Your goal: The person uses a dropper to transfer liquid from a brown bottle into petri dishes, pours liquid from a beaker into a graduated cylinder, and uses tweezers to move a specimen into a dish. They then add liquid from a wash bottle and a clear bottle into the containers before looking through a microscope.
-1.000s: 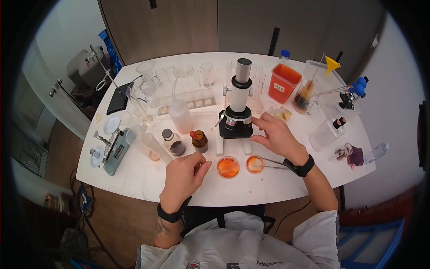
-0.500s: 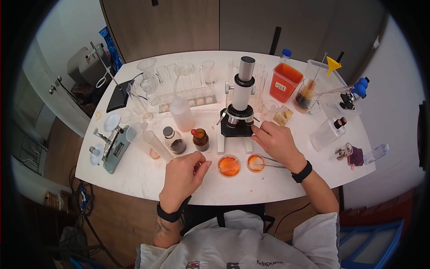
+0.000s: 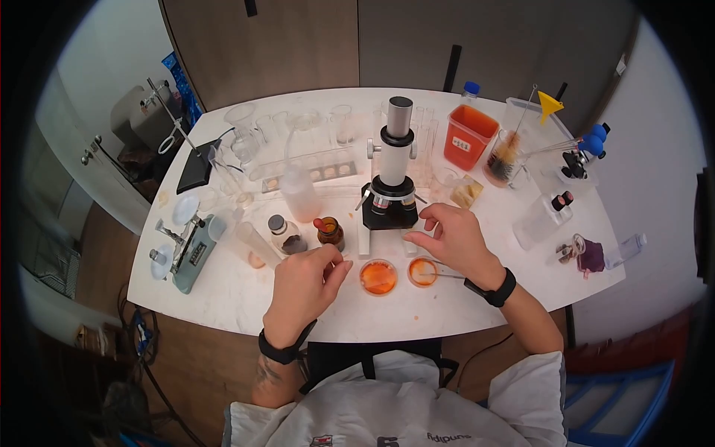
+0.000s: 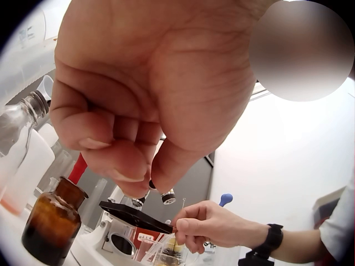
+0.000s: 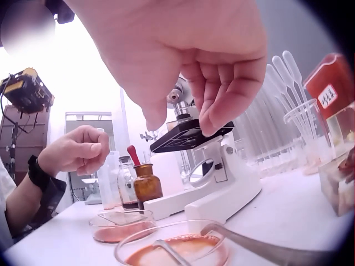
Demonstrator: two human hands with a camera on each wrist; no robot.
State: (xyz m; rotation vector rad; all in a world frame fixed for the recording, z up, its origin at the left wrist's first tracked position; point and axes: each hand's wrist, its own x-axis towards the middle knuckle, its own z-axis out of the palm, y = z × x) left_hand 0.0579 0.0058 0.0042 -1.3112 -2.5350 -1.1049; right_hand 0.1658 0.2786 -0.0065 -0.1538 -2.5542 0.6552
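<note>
A black-and-white microscope [image 3: 395,160] stands in the middle of the table. My right hand [image 3: 462,238] is beside its black stage [image 5: 186,137], thumb and forefinger apart with nothing between them; the fingertips overlap the stage edge in the right wrist view. Loosely curled and empty, my left hand [image 3: 302,287] hovers near a brown bottle [image 4: 52,221] with a red dropper top. Between the hands lie two petri dishes holding orange-red liquid, a larger one [image 3: 362,280] and a smaller one [image 3: 410,268]. Metal tweezers [image 5: 266,250] rest across the smaller dish, partly hidden by my right wrist in the head view.
A jar with dark contents [image 3: 285,237] and a wash bottle [image 3: 299,195] stand left of the microscope. Farther left is a green balance [image 3: 195,253]. Glassware lines the back. To the right are a red bin [image 3: 471,141], a beaker with brushes [image 3: 500,164] and a clear bottle [image 3: 532,227].
My right hand went down to the stage's right edge with thumb and finger close together, then drew back slightly as they parted. The left hand has stayed in place.
</note>
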